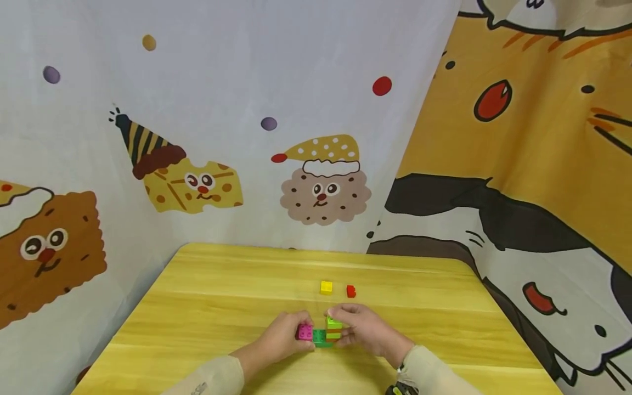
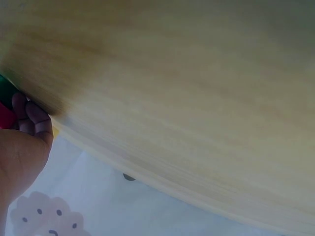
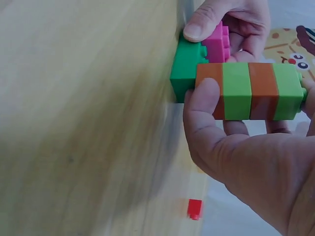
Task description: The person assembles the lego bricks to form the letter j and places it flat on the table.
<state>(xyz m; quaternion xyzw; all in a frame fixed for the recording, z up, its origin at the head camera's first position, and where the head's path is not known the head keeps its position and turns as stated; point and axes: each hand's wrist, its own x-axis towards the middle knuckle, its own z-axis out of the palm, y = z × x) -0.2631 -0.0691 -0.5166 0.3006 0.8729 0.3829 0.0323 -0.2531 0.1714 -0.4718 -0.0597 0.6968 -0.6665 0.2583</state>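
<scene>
A green building block (image 3: 186, 64) lies flat on the table as a base, with a pink block (image 3: 216, 44) on one end. On its other end stands a stack of alternating orange and light green blocks (image 3: 248, 91). My left hand (image 1: 287, 333) grips the pink and green blocks at their end, its thumb on the green block in the right wrist view. My right hand (image 1: 365, 329) holds the stack between thumb and fingers. In the left wrist view only a corner of the green block (image 2: 7, 91) and pink block (image 2: 6, 117) shows beside the left fingers.
Farther back on the wooden table (image 1: 237, 274) lie a yellow block (image 1: 326, 287) and a small red block (image 1: 351, 291). A cartoon-printed cloth (image 1: 222, 82) hangs behind the table's far edge and along the right side.
</scene>
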